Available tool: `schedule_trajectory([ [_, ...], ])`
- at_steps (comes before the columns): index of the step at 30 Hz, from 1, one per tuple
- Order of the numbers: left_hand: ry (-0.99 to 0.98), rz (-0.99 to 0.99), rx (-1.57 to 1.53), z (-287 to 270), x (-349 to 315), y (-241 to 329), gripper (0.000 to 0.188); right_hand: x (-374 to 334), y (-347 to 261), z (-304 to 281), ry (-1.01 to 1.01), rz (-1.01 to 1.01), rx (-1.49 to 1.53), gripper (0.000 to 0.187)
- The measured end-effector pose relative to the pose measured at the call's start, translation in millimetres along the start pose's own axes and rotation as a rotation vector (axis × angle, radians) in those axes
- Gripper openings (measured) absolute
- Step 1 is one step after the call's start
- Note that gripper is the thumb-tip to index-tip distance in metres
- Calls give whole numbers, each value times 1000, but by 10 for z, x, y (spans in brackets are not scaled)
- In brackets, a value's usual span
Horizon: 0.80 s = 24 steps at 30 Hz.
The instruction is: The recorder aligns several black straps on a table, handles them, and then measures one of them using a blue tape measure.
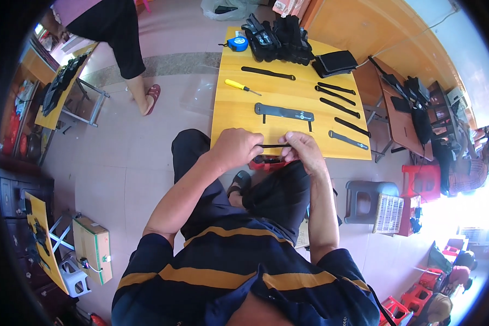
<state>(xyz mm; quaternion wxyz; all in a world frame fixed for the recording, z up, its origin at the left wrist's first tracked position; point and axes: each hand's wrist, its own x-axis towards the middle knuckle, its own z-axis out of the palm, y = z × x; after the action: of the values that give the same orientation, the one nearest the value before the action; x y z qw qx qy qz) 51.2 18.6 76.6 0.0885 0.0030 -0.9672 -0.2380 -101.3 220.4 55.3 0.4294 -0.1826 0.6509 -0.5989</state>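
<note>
Between my two hands a thin black strap [274,145] is stretched level over the near edge of the yellow table [228,119]. My left hand [238,148] is closed on its left end, and my right hand [303,150] pinches the other end. Just beyond them lies a wide grey-black band [283,112] with two short black tabs hanging from it. To the right, several narrow black straps [339,107] lie slantwise, with a grey strap [348,140] nearest me. Farther off are a single black strap [268,73] and a screwdriver [243,87] with a yellow handle.
At the table's far end sit a blue tape measure [237,44], a heap of black straps [280,39] and a black folded pouch [334,63]. A person [111,41] stands beyond on the left. A grey stool [370,201] is at my right.
</note>
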Motion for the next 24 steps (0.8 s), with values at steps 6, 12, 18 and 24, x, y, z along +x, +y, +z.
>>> schedule_trajectory([
  [6,-49,-16,-93,30,-93,67,23,-263,190,-71,53,-84,61,14],
  [12,-306,-278,-978,192,-265,-349,21,-385,50,-242,33,-213,-19,14],
  [18,-368,-300,-1083,273,-239,-327,22,-402,-97,-305,16,-287,-44,14],
  [24,-132,-559,-1312,337,-202,-472,23,-268,-90,-425,106,-286,-124,13],
])
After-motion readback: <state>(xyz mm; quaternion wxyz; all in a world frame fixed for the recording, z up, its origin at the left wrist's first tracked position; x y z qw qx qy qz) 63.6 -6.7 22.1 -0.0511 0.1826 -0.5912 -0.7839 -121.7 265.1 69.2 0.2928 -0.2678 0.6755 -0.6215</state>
